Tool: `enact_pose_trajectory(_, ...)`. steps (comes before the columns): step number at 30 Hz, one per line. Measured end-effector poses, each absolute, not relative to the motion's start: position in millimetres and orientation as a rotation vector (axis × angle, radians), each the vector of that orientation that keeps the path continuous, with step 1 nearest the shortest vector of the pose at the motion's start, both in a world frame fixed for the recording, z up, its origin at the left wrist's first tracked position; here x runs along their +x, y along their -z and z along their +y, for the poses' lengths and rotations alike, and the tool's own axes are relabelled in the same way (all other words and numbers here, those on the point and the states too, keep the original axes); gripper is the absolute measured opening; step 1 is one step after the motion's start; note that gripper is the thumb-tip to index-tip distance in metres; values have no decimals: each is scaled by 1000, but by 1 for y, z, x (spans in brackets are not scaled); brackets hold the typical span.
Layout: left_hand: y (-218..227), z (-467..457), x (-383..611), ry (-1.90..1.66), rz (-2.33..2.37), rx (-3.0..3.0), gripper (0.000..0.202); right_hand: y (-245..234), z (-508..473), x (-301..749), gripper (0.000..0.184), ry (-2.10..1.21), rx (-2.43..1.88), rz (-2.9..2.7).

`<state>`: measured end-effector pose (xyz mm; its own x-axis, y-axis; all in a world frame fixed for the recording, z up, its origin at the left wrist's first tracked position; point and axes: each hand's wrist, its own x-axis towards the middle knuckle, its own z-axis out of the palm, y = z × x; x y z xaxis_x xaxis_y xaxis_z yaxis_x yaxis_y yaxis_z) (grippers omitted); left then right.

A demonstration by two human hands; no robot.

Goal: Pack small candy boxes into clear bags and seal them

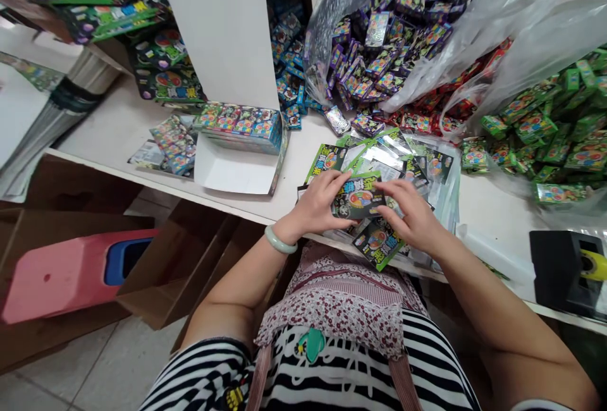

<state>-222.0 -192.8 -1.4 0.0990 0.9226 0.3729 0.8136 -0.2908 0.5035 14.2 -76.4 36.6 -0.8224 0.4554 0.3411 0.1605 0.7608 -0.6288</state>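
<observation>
My left hand (pixel 318 203) and my right hand (pixel 410 214) grip one dark packet with green lettering (pixel 356 199) from either side, at the front edge of the white table (pixel 118 136). The fingers of both hands are curled on the packet. A jade bangle (pixel 279 241) is on my left wrist. Under and behind the packet lies a heap of similar packets in clear sleeves (pixel 403 158). Another dark packet (pixel 377 243) hangs over the table edge below my right hand.
A clear bag of small purple boxes (pixel 384 38) and a heap of small green boxes (pixel 554 126) fill the back right. An open white display box with colourful packs (pixel 239 126) stands left. A black tape dispenser (pixel 566 272) sits at right. Cardboard boxes and a pink stool (pixel 66 272) are on the floor.
</observation>
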Motion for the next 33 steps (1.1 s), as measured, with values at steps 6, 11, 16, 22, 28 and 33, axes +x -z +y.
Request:
enact_pose_trajectory(6,-7,-206,-234,-1101,1762,2158,107,-35,-48,-26,27,-966,-639,-2106)
enact_pose_trajectory(11,-20,-231,-250,-1255,1779,2095,113,-22,-4,-143,22,-874,-555,-2469)
enact_pose_trajectory(16,-18,-249,-258,-1331,1834,2006,116,-6,0,-258,34,-363,-486,-3028)
enact_pose_trajectory(22,-8,-253,-265,-1317,1841,1917,115,15,5,-308,47,-204,-502,-3111)
enact_pose_trajectory(28,-2,-249,-273,-1317,1803,1912,118,18,32,-279,43,-162,-357,-3218)
enact_pose_trajectory(33,2,-248,-275,-1318,1796,1899,117,13,39,-251,33,-192,-285,-3251)
